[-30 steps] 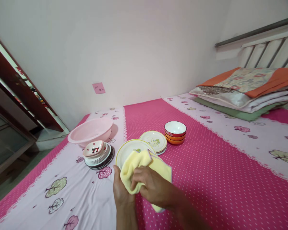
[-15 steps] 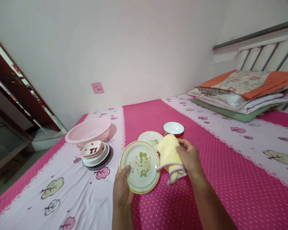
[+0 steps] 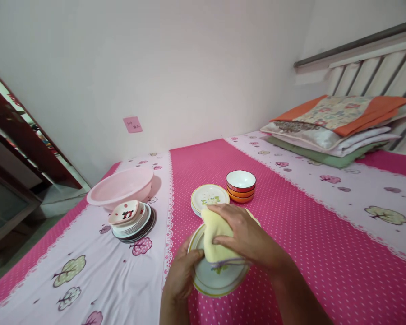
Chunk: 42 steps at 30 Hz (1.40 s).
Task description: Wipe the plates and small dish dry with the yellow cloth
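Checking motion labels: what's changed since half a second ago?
Right hand brought the yellow cloth left onto the round, white, yellow-rimmed plate, which shifted right and lower in view. Nothing grasped or released; left hand still holds the plate. Stacked orange bowls and pink plastic basin stayed put.

The plate (image 3: 216, 285) looked like smooth glazed ceramic, with a soft shine over its printed surface. The cloth (image 3: 214, 239) was matt and fluffy, like towelling, with a stitched edge. The bowls (image 3: 241, 194) had a glossy, enamel-like coat, slick on the inside too. The small dish (image 3: 124, 213) looked smooth and glazed, while the basin (image 3: 122, 189) was plastic with a dull, even sheen. The bedsheet (image 3: 199, 158) was matt printed fabric, lightly creased in places. One of the pillows (image 3: 313, 132) had a satiny shine. The note (image 3: 132, 125) was matt paper, the wall (image 3: 196, 76) smooth and flat, and the rail (image 3: 355, 44) looked like dull metal.
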{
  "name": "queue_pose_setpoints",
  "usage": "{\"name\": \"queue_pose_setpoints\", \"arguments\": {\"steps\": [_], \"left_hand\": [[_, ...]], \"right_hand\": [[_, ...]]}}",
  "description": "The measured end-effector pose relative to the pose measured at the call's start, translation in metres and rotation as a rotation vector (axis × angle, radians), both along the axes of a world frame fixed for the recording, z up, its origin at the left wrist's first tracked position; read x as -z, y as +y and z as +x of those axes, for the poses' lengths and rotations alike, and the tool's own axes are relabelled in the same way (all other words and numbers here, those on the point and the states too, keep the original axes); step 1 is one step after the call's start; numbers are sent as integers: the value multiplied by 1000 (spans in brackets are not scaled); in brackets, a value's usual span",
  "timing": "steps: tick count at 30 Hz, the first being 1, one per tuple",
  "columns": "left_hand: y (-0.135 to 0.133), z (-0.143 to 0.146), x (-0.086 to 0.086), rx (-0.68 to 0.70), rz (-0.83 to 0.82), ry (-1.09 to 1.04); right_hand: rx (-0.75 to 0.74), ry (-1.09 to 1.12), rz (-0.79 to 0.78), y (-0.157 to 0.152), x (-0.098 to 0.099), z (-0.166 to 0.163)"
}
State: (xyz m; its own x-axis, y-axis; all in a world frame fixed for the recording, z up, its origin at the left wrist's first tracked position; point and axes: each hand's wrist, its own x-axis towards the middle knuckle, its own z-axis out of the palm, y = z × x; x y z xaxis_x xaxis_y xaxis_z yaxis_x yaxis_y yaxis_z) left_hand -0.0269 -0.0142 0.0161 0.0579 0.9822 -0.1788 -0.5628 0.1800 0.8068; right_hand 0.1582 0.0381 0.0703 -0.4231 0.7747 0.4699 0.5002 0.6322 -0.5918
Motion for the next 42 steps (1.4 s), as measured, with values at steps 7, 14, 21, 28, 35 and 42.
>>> {"name": "queue_pose_setpoints", "arguments": {"steps": [7,14,21,28,35,42], "left_hand": [[-7,-6,7,56,-18,37],[-9,-7,4,-28,-48,43],[-7,-16,-4,-226,8,-43],[0,-24,-1,-489,30,-132],[12,-4,-7,-779,6,-254],[16,8,-1,-974,-36,-146]], "right_hand": [[53,-137,0,-14,-9,-8],[-4,75,-303,4,-1,17],[-152,522,-634,19,25,25],[-280,862,-824,27,38,-8],[-236,1263,-1001,22,54,-59],[-121,1421,-1155,15,77,-90]]}}
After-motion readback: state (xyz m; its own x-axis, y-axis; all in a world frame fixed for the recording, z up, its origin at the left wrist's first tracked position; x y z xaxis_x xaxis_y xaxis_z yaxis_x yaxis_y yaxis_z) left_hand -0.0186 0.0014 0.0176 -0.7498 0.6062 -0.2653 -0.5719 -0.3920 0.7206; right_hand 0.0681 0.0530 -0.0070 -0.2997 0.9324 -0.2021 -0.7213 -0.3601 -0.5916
